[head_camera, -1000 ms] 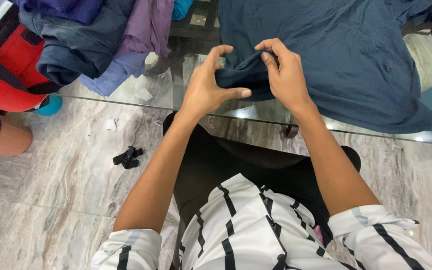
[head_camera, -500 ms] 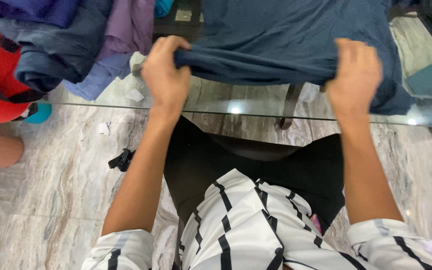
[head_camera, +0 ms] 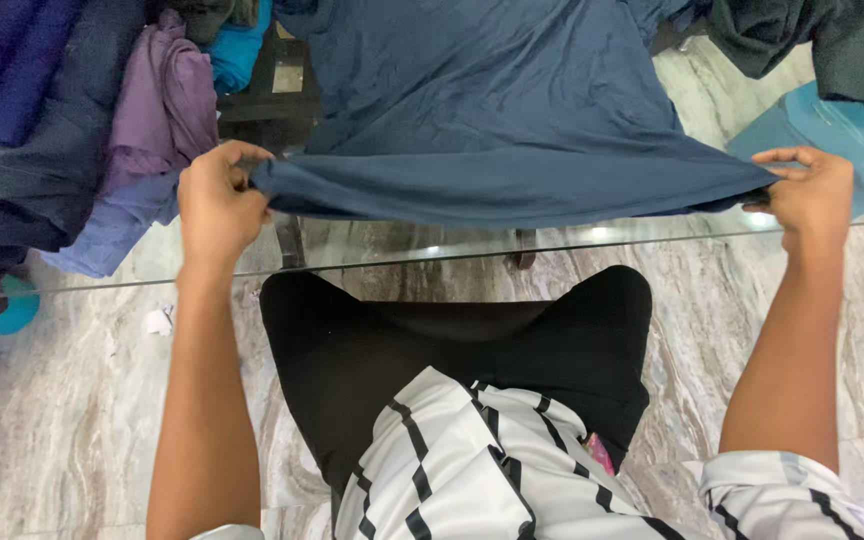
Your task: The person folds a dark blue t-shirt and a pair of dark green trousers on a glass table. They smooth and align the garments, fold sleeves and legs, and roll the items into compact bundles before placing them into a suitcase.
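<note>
The dark blue shirt [head_camera: 492,110] lies spread on the glass worktop [head_camera: 402,250]. My left hand [head_camera: 214,195] and right hand [head_camera: 802,190] each pinch its near hem, stretched taut between them. Folded clothes [head_camera: 62,140] are piled at far left.

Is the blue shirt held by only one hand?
No, the left hand and the right hand each pinch an end of the blue shirt, stretching its hem.

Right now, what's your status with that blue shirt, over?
Left hand and right hand pinch the hem corners. Dark blue shirt stretched flat over glass table. Clothes pile sits left, clear of it.
</note>
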